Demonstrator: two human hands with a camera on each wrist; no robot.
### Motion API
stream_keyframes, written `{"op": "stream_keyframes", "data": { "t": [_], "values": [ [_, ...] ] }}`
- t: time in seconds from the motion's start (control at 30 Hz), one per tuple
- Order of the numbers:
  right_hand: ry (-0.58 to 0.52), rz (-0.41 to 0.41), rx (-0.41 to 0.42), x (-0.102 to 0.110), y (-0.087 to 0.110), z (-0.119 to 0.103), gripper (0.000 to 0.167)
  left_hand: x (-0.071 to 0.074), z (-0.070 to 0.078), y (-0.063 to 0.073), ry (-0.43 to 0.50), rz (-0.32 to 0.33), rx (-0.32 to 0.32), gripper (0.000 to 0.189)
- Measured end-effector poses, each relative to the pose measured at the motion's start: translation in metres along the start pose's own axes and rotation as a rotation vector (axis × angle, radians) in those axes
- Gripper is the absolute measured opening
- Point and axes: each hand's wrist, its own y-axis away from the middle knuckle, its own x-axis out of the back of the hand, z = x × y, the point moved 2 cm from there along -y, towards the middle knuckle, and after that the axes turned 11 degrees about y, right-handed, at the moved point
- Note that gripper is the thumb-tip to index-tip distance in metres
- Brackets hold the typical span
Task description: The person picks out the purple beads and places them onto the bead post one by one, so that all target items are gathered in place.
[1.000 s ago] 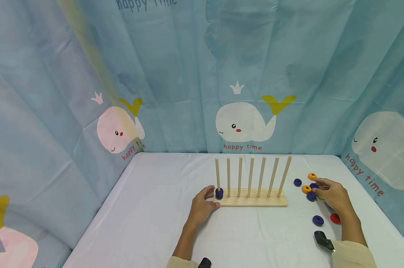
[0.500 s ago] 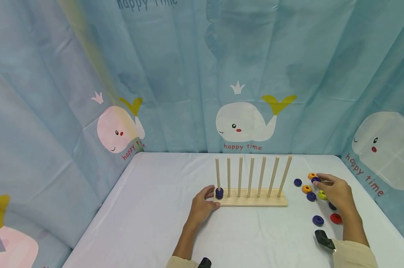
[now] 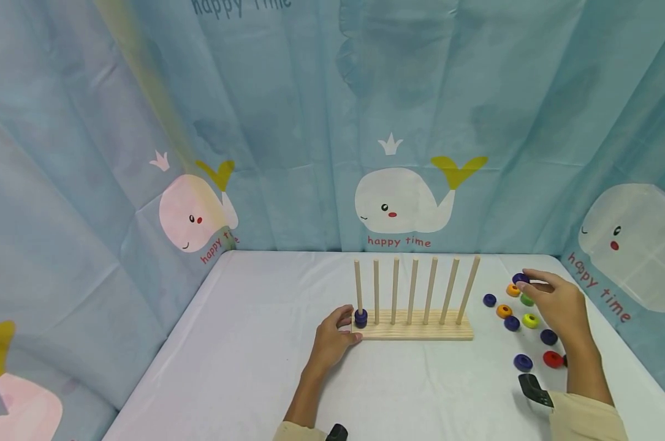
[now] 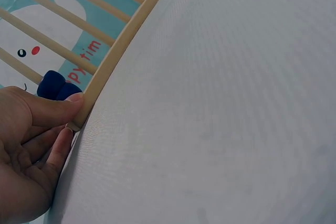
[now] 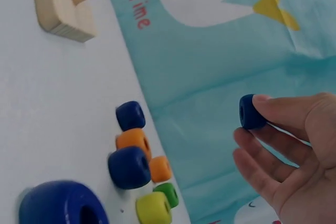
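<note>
My left hand [image 3: 332, 340] holds the left end of a wooden peg rack [image 3: 415, 332], thumb and fingers pinching the corner of its base in the left wrist view. Two stacked blue beads [image 3: 361, 318] sit at the foot of the leftmost peg; the other pegs are bare. Over at the right, my right hand [image 3: 558, 306] pinches a blue bead [image 5: 252, 112] between thumb and fingers, raised above the loose beads. In the right wrist view the bead's hole faces left, and the lower fingers are loosely curled beneath it.
Loose beads lie on the white table [image 3: 244, 343] at the right: orange [image 3: 504, 311], yellow [image 3: 531, 320], green [image 3: 527, 299], red [image 3: 553, 359] and several blue ones [image 3: 523, 362]. A dark bead is partly hidden by the right forearm. A whale-print curtain [image 3: 288, 202] hangs behind the table.
My right hand has picked a blue bead from the pile and lifted it up and away, uncovering the green, yellow and another blue bead. The left hand and rack have stayed put.
</note>
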Motion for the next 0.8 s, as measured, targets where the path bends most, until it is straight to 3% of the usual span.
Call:
{"op": "stream_keyframes", "data": {
  "t": [0.37,0.8],
  "values": [
    [0.032,0.112,0.134,0.010,0.007,-0.027,0.055,0.000,0.000,0.001,-0.015,0.001,0.009,0.069],
    [0.004,0.194,0.233,0.016,0.016,-0.052,0.052,0.001,0.001,0.001,0.005,0.003,0.001,0.069]
  ]
}}
